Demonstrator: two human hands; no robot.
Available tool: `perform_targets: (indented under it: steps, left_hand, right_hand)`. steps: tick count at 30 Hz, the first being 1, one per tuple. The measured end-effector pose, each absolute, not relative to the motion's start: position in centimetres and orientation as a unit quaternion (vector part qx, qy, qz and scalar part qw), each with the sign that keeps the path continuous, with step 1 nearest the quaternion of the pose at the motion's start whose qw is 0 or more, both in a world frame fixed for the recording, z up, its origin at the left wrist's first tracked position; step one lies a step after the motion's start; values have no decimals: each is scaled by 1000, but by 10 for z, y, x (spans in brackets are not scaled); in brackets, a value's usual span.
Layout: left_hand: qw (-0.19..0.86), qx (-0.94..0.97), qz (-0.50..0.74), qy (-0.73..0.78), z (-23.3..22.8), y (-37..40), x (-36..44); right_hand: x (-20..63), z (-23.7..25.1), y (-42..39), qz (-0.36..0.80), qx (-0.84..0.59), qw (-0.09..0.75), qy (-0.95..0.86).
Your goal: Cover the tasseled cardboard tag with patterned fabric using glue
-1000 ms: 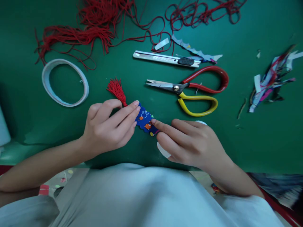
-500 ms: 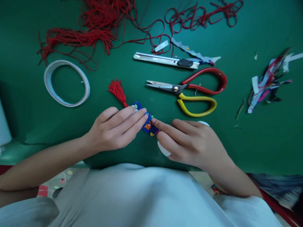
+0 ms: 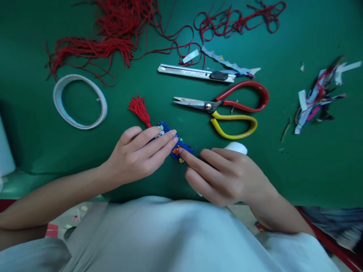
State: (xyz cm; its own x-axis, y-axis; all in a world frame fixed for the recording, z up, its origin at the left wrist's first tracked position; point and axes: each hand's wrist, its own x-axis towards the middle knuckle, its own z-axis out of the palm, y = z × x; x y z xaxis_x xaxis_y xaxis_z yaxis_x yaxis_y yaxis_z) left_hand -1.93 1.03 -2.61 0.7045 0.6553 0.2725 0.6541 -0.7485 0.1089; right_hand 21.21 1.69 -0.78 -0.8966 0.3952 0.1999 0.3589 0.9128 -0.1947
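Down at 6 o'clock from the scissors (image 3: 224,109), left hand (image 3: 136,158) slid over, flat fingers pinning the blue patterned piece (image 3: 181,146) to the green mat (image 3: 85,151), right hand (image 3: 227,175) fingertip pressing its 3 o'clock end, nothing clenched, red tassel (image 3: 138,107) poking out toward 11.

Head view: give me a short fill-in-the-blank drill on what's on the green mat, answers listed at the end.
1. The tassel fixed to the blue patterned piece is ____ in colour.
2. The scissors have one red handle and one ____ handle.
3. The left hand presses its fingers flat on the blue patterned piece while the right hand touches it with the ____ finger.
4. The utility knife lies between the scissors and the loose red ____.

Answers: red; yellow; index; cord
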Motion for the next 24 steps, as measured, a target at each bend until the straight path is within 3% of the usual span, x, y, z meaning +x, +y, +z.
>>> perform_targets:
  steps: [7, 14, 24]
  left_hand:
    - [21, 924, 131, 360, -29, 5, -21]
    - [12, 924, 145, 354, -31, 6, -20]
    - [-23, 921, 144, 363, -32, 1, -20]
  right_hand:
    - [213, -7, 18, 92, -217, 96, -967]
    - [220, -3, 24, 220, -280, 41, -934]
    - [224, -1, 22, 130, -212, 102, -963]
